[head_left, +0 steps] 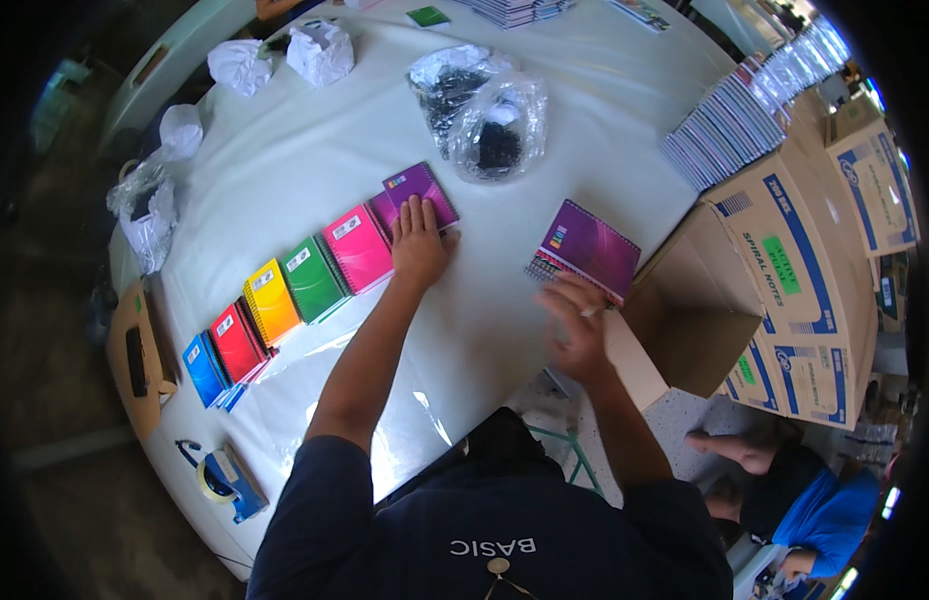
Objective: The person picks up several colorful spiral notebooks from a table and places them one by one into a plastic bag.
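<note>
My left hand (pixel 418 245) lies flat, fingers stretched out, on a purple spiral notebook (pixel 424 186) at the end of a slanting row. Down to the left, the row continues with small stacks of pink notebooks (pixel 357 247), green notebooks (pixel 314 277), yellow notebooks (pixel 271 300), red notebooks (pixel 237 338) and blue notebooks (pixel 204 367). My right hand (pixel 576 328), blurred by motion, is at the near edge of another stack topped by a purple notebook (pixel 590 248). Whether its fingers grip anything is unclear.
An open cardboard box (pixel 699 345) stands right of the table, beside stacked cartons (pixel 784 240). Long rows of notebooks (pixel 724 125) lie at the far right. Crumpled plastic bags (pixel 499 125) sit farther back. A blue tape dispenser (pixel 234 480) rests near left. Someone in blue (pixel 834 510) is lower right.
</note>
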Tool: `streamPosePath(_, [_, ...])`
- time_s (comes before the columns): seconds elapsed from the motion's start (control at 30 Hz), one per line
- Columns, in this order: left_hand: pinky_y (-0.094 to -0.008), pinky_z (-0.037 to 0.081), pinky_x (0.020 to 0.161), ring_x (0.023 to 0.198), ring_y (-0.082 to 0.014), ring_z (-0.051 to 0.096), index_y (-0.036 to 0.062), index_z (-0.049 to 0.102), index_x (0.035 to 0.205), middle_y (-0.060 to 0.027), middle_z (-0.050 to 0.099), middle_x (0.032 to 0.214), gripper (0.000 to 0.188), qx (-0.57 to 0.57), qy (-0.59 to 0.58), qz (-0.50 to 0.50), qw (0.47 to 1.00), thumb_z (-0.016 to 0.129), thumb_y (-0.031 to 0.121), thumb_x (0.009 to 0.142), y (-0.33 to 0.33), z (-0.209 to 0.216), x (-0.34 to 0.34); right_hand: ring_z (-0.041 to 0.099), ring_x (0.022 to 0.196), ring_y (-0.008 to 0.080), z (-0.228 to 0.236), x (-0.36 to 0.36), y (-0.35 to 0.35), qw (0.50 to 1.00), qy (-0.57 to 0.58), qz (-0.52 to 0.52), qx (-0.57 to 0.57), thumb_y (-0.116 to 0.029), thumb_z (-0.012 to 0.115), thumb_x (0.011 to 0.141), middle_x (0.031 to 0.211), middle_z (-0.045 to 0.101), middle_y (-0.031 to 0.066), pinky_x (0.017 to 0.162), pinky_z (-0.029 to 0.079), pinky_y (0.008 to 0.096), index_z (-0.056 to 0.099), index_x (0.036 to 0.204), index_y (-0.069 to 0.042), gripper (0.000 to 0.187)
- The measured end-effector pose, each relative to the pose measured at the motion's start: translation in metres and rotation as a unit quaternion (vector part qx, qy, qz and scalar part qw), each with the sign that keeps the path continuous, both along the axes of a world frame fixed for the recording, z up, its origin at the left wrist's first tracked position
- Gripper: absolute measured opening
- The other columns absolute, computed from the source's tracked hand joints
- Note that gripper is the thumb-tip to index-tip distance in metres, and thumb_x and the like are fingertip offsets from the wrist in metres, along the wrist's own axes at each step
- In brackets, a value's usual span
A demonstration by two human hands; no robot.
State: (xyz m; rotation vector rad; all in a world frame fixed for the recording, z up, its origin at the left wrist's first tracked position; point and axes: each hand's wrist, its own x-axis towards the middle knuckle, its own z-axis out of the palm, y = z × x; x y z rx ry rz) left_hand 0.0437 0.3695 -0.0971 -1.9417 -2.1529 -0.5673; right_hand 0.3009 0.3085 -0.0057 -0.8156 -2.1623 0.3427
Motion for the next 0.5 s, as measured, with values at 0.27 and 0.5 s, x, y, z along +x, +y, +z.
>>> streamPosePath(0.27, [-0.0353,0.046,0.073,0.074,-0.0254,0.064,0.0021,0.058,0.108,-0.0089,0.067,0.089,0.028,-0.057,-0.141,-0.237,0.960,0.060,0.018,0.085,-0.044,0.087,-0.008,0.055,0.105,0.0305,-0.029,-0.090,0.047,0.979,0.086,-0.058,-0.174,-0.004,0.064,0.076,0.108,0.058,0.0153,0.092,0.042,0.0402,0.054,0.115,-0.001,0.040])
streamPosePath(0.5, [-0.0420,0.042,0.098,0.115,-0.0364,0.052,-0.0039,0.049,0.123,-0.0243,0.050,0.127,0.047,-0.079,0.080,0.006,0.994,0.062,0.019,0.083,-0.075,0.035,-0.060,0.061,0.089,0.0150,-0.073,-0.080,0.024,0.634,0.353,0.029,-0.688,-0.018,0.063,0.086,0.101,0.062,0.0088,0.079,0.050,0.0311,0.054,0.112,-0.002,0.032])
